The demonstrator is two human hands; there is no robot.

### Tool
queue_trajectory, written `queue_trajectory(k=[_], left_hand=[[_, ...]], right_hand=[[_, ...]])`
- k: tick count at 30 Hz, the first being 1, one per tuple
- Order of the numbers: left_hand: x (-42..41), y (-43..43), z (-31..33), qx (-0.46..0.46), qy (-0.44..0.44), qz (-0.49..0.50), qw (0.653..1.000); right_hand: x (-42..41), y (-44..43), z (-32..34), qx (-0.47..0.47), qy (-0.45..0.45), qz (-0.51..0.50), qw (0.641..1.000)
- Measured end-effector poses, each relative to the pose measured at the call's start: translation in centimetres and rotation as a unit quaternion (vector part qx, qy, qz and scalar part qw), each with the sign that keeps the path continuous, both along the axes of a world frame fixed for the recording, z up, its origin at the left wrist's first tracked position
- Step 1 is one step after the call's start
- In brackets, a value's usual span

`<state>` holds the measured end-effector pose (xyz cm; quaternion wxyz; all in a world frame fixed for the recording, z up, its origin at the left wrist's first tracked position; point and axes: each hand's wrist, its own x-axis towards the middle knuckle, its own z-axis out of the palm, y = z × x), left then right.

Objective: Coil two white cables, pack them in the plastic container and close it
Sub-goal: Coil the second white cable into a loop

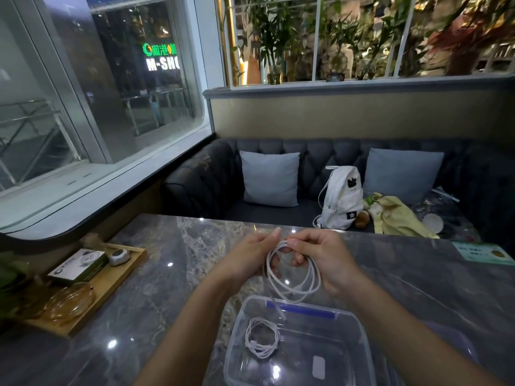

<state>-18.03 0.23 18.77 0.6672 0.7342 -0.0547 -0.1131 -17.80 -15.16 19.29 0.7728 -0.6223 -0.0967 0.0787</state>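
Observation:
A clear plastic container (359,330) with a blue clip on its far rim stands open on the marble table near me. One coiled white cable (262,339) lies inside it at the left. Above the container's far edge, both hands hold a second white cable (301,285) wound in loose loops. My left hand (250,257) pinches the top of the loops, with fingers through the coil. My right hand (323,257) grips the same spot from the right. A loose end of this cable hangs down toward the container. No lid can be made out for certain.
A wooden tray (111,285) at the left holds a green-and-white box, a small grey device and an amber glass dish. A green card (485,253) lies at the table's right edge. Beyond the table, a dark sofa carries cushions, a white backpack (341,199) and a yellow cloth.

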Motion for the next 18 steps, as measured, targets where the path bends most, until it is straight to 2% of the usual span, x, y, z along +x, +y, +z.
queue_trajectory(k=[5,9,11,15,18], left_hand=[[-0.3,0.3,-1.2,-0.129,0.09,-0.057,0.986],[-0.6,-0.3,-1.8,-0.277,0.13,-0.088,0.948],[-0.6,-1.0,-1.9,-0.318,0.152,-0.071,0.933],[-0.5,-2.7,-1.8,-0.288,0.143,0.028,0.946],[-0.3,-3.6,-1.8,-0.194,0.054,0.113,0.973]], right_hand=[[0.4,-0.4,-0.4,-0.056,-0.07,-0.037,0.995],[0.7,-1.0,-0.7,-0.044,-0.09,-0.05,0.994],[0.7,-1.2,-0.9,-0.042,-0.105,-0.058,0.992],[0.4,-1.8,-1.4,-0.031,-0.093,-0.049,0.994],[0.3,-2.9,-1.5,-0.059,-0.068,-0.016,0.996]])
